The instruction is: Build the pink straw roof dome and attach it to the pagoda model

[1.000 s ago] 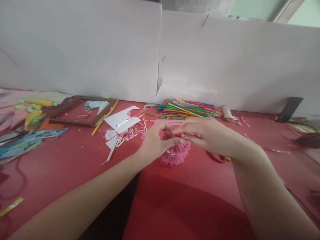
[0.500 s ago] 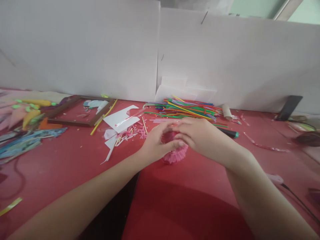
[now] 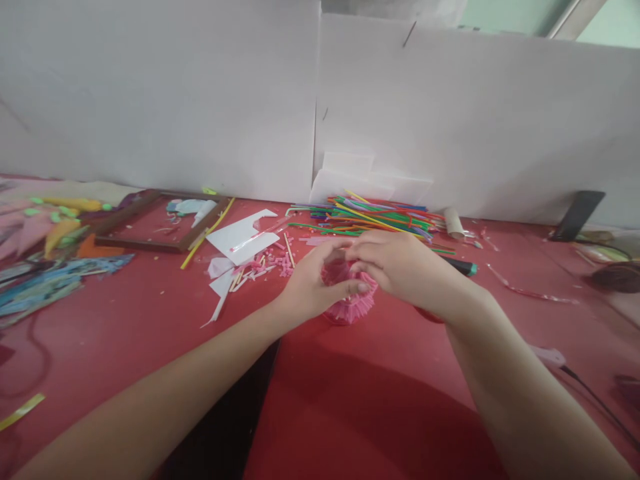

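Observation:
A pink ruffled craft piece (image 3: 353, 310), round with a pleated lower edge, stands on the red table between my hands. My left hand (image 3: 317, 280) is wrapped round its left side, the thumb lying across the front. From the right, my right hand (image 3: 395, 267) reaches over its top with the fingers bent together at the upper rim. Whatever those fingertips pinch is hidden. Pink cut scraps (image 3: 285, 263) lie just left of the piece, beside a white paper sheet (image 3: 245, 237).
Behind my hands lies a heap of coloured pipe cleaners (image 3: 375, 217). A cardboard tube (image 3: 454, 223) and a black-and-green marker-like stick (image 3: 463, 267) are to the right. At left are a brown frame (image 3: 145, 247) and blue strips (image 3: 55, 287). A pink-handled tool with a cord (image 3: 547, 357) lies far right.
My right hand has shifted slightly, uncovering more of the pink piece's upper part. My left hand keeps its hold, and the piece stays in place.

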